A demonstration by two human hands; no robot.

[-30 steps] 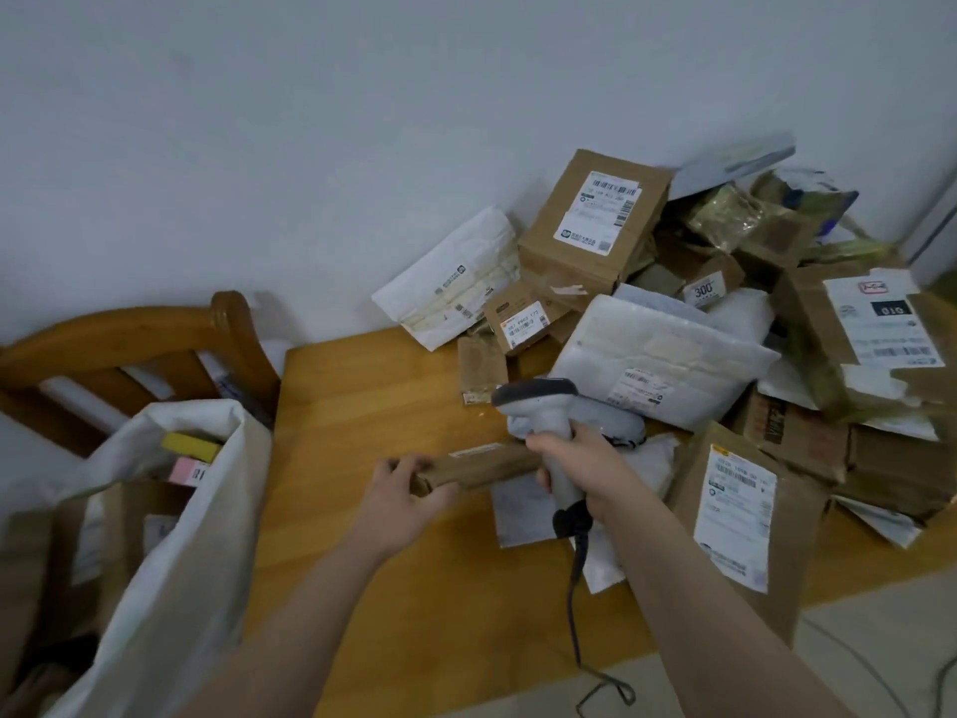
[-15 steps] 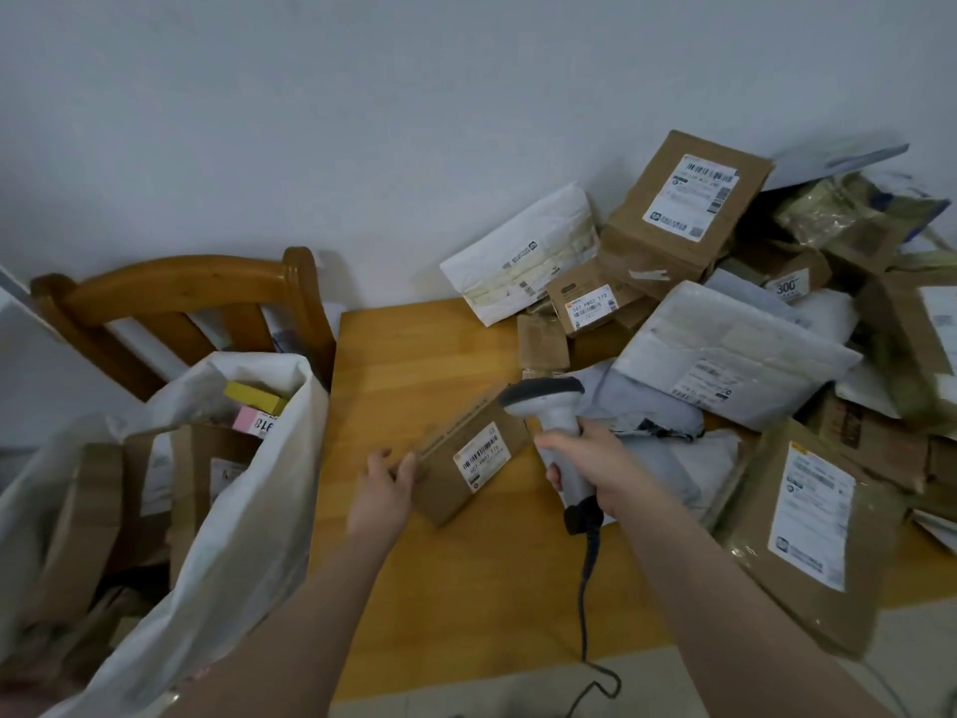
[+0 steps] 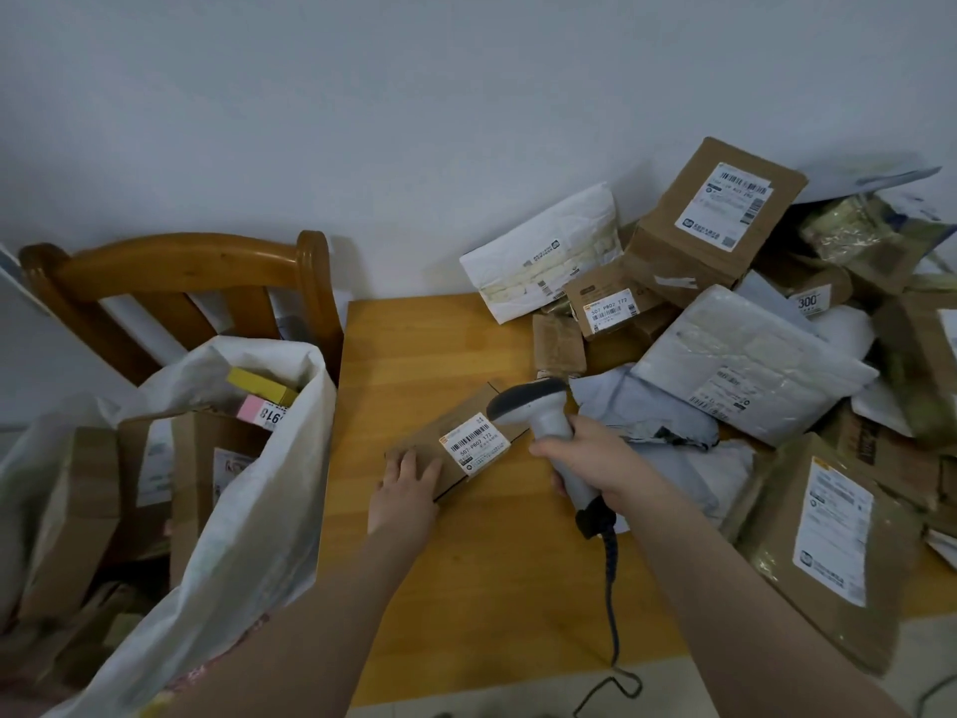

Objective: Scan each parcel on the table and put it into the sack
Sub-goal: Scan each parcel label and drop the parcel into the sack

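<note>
Wooden table [image 3: 466, 588] fills the near middle, and both forearms reach over its front edge. A dark cable [image 3: 613, 603] hangs from the barcode scanner [image 3: 538, 406] down to the floor, where its end is cut off by the lower border.

The right hand [image 3: 585, 458] has all its fingers wrapped firmly round the scanner's grip. The scanner's grey head points to the left and downward. The left hand [image 3: 406, 492] lies on the near-left end of a flat cardboard parcel [image 3: 430, 445], the fingers almost straight and spread on its top; the thumb is hard to make out.

This parcel rests on the table between the two hands. Its long axis runs diagonally from near-left to far-right, and its white barcode label [image 3: 472, 444] faces up. The far-right end is hidden behind the scanner head.

At the left stands the white sack [image 3: 248, 536], open, with boxes inside; its bottom is outside the picture. At the right a heap of parcels [image 3: 751, 365] covers the table and is cut off by the right edge; most labels there are too small to read. Behind the sack is a wooden chair [image 3: 171, 272], then a plain white wall [image 3: 362, 121].
</note>
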